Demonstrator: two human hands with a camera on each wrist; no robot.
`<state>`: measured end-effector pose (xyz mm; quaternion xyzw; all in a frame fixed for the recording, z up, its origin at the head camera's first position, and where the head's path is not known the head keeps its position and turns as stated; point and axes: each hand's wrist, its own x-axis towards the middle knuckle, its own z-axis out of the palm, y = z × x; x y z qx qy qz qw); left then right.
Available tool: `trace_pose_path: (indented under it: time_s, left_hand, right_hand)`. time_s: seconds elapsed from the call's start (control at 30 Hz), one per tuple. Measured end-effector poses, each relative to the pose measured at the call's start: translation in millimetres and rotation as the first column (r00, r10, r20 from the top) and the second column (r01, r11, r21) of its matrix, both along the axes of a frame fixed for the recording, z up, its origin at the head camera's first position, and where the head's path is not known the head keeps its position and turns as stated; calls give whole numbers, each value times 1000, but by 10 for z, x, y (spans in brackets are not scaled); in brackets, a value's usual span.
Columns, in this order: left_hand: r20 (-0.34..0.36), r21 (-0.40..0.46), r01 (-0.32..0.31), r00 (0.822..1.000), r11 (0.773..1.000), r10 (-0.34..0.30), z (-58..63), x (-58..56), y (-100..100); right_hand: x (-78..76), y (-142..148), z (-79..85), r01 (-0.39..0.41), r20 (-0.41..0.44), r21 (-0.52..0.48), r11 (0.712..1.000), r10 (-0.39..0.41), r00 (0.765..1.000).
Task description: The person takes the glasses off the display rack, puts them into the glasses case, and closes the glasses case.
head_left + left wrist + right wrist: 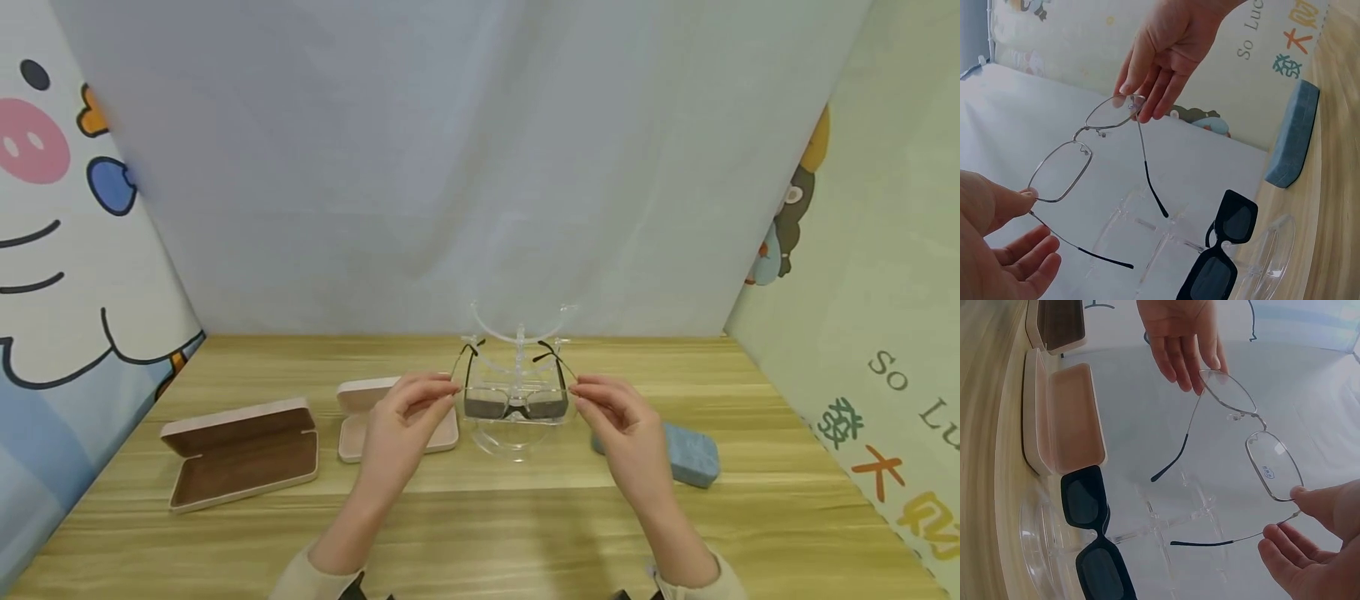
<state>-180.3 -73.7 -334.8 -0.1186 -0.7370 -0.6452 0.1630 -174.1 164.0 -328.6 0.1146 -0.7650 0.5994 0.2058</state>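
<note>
Both hands hold a pair of thin metal-framed eyeglasses (1060,169) with clear lenses and dark temple tips. My left hand (408,421) pinches one outer corner of the frame between thumb and fingers. At the opposite corner, my right hand (622,421) pinches the frame the same way. The temples are unfolded and point away from me, toward a clear acrylic display stand (519,354). Black sunglasses (1088,503) sit low on that stand, and the eyeglasses overlap them in the head view. A small mark shows on one clear lens in the right wrist view.
Left of the stand, an open case with a pink lining (1075,419) lies partly behind my left hand. Farther left is an open case with a brown interior (247,458). A closed blue case (692,455) lies right, partly covered by my right hand. White cloth (375,167) hangs behind the wooden table.
</note>
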Motion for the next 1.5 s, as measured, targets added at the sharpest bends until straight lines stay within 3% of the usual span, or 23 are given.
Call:
trace_pose_path:
  time_s: [0.27,0.7,1.0,1.5]
  left_hand:
    - [-8,-48,-23,1000,999,23,0,48,-14]
    - [46,-97,-41,998,994,45,35,111,-14]
    - [85,-66,-34,996,997,40,14,99,-23]
    - [40,-25,-32,999,999,33,-19,75,-25]
  right_hand:
    - [52,-21,3,15,-44,-27,1000,-17,999]
    - [115,-59,-21,19,-28,-57,998,-21,999]
    - [131,-92,-22,29,-48,-59,998,-32,998]
    - [168,-128,-31,34,-159,-71,997,-45,986]
